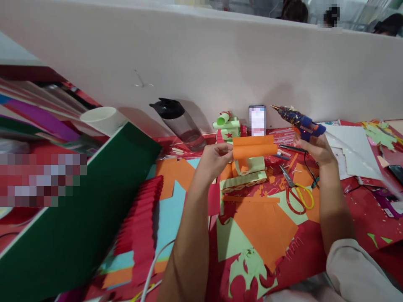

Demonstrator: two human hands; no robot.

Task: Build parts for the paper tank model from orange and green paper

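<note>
My left hand [217, 160] pinches the left end of a folded orange paper piece [255, 147], held above the table. My right hand [316, 147] grips a blue hot glue gun [300, 122], its metal nozzle pointing up and left, apart from the paper. A clear glue stick [355, 153] trails from the back of the gun. Beneath the orange piece sits a pale green and orange paper model [244, 181], partly hidden by it. Behind stands a small green paper model [228, 133] with a red star. Scissors [296, 191] with red and yellow handles lie below my right hand.
Orange sheets [264, 230], green offcuts [250, 272] and pleated red paper [140, 230] cover the red table. A dark green board [85, 214] leans at left. A water bottle [182, 123], a white cup [103, 119] and a phone [257, 121] stand near the white partition [201, 54].
</note>
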